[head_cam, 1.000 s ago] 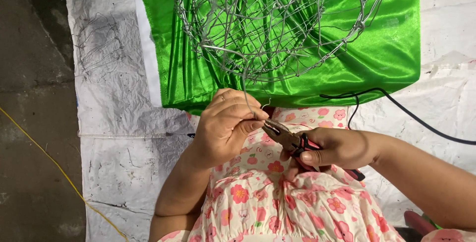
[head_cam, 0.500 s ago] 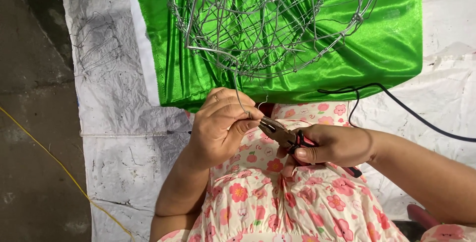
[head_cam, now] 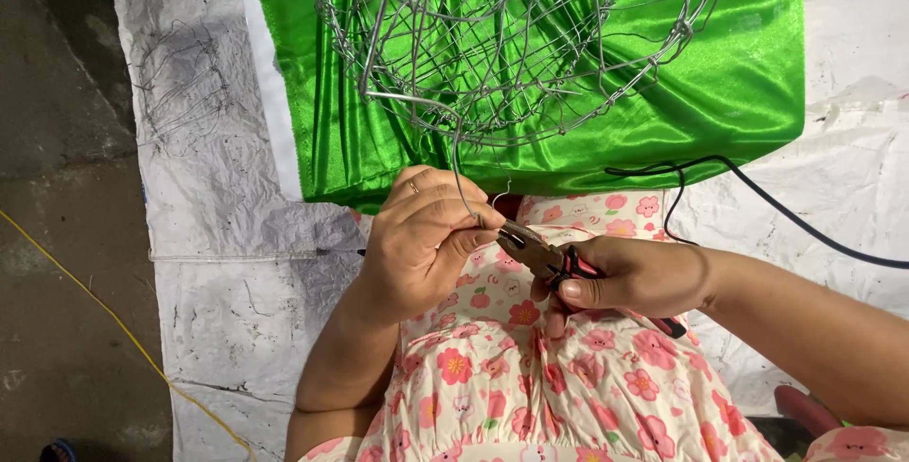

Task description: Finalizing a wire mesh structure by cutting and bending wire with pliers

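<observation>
1. Green satin cloth (head_cam: 739,74) spread at the top of the view, over a crinkled white sheet (head_cam: 218,187) that covers the floor.
2. Wire frame (head_cam: 511,36), round and basket-like, of silvery bent wire, stands on the green cloth; its lower rim is just above the hands.
3. A loose wire end (head_cam: 460,178) drops from the frame's lower rim down into the left hand.
4. Left hand (head_cam: 421,239) closed, fingers curled round that wire end, thumb and forefinger pinching it where the plier tips meet it. A ring shows on one finger.
5. Right hand (head_cam: 639,277) closed round the handles of the pliers (head_cam: 535,254); handles red and black, metal nose pointing left toward the left hand's fingertips.
6. Plier nose touches the wire at the left hand's pinch; whether the jaws are clamped on the wire cannot be told, as the fingers hide the tip.
7. Both hands sit over the person's lap, which is covered in pale cloth with pink flowers (head_cam: 530,377).
8. Black cable (head_cam: 786,221) runs across the white sheet, right of the hands, its end curling near the green cloth's edge.
9. Yellow cord (head_cam: 85,292) crosses the bare grey floor (head_cam: 57,140) at left, well apart from the work.
</observation>
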